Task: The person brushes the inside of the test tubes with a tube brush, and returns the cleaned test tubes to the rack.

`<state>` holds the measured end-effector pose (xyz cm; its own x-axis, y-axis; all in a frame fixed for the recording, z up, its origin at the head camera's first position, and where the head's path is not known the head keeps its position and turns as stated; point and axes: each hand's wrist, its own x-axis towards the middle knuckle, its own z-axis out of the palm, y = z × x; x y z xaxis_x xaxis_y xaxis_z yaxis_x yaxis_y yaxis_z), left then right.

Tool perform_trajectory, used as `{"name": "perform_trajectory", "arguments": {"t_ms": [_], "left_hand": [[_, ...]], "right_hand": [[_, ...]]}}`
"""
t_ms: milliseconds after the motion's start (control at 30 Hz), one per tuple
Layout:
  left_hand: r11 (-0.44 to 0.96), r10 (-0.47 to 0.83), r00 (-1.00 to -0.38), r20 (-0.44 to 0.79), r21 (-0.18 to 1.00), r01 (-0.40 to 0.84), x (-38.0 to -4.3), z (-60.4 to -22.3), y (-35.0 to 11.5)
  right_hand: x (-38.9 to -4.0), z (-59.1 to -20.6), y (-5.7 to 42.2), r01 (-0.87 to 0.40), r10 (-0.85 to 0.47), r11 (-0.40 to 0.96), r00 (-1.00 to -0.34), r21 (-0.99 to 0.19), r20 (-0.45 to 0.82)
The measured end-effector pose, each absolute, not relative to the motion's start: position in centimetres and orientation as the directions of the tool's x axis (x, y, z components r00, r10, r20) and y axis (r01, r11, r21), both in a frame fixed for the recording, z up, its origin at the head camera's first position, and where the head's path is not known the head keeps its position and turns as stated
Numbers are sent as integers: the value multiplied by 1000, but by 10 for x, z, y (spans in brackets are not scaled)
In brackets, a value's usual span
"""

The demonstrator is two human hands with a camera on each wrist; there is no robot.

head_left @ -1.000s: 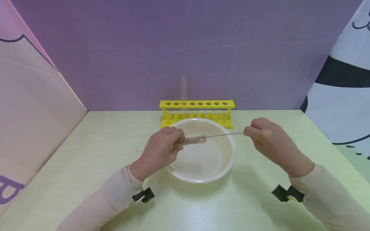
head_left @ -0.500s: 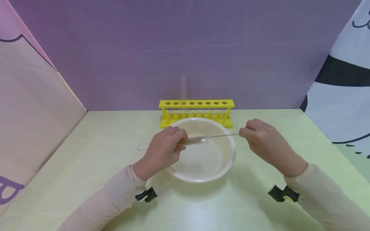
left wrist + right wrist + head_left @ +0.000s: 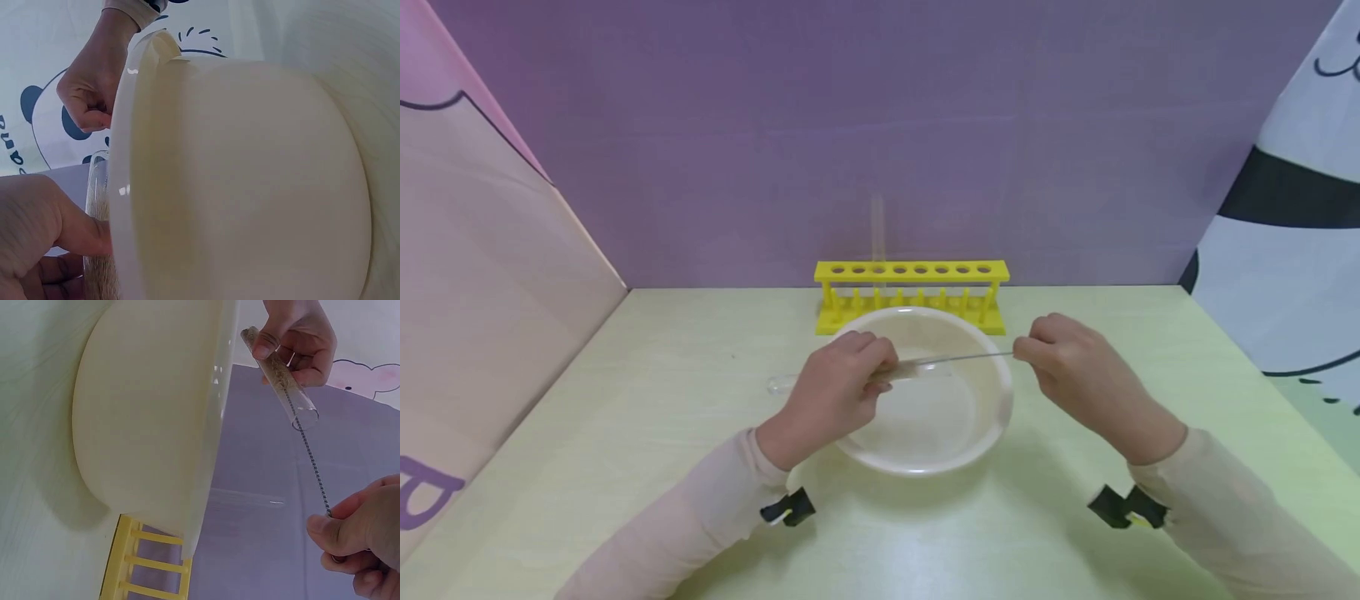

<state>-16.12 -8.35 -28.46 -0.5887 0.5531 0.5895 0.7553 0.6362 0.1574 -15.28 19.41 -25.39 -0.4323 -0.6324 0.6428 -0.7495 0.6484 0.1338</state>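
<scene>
My left hand (image 3: 835, 383) grips a clear glass test tube (image 3: 304, 415) around its middle, holding it nearly level above a cream-white basin (image 3: 925, 427). The tube's rounded end pokes out left of the hand and its mouth faces right. Inside it sit the tan bristles (image 3: 281, 374) of a test tube brush, whose twisted wire stem (image 3: 311, 456) comes out of the mouth. The end of that wire is pinched between thumb and fingers of my right hand (image 3: 1078, 379), just beyond the basin's right rim. Fingers hide part of the tube and bristles.
Behind the basin stands a yellow test tube rack (image 3: 912, 271), its base partly covered by the basin. Another clear test tube (image 3: 877, 225) stands upright in the rack. A purple backdrop (image 3: 910, 125) rises at the table's far edge.
My right hand has moved left toward my left hand, pushing the brush deeper; the bristles no longer reach the tube's mouth. The left hand and tube have shifted slightly right.
</scene>
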Motion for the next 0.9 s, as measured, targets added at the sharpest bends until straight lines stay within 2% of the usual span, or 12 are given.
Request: {"name": "perform_trajectory", "arguments": {"t_ms": [167,500,900], "left_hand": [[638,556,-583,592,145,756,-161,-284,-82],[633,567,-575,590,135,762,-162,-283,-77],[613,578,-558,595,134,778,-161,-284,-73]], "right_hand": [[-153,-256,190,-757,-632,640,-418,135,653],[-152,-257,184,-754,-628,646,-436,120,645],[-153,-260,176,-770,-629,625,-404,124,664]]}}
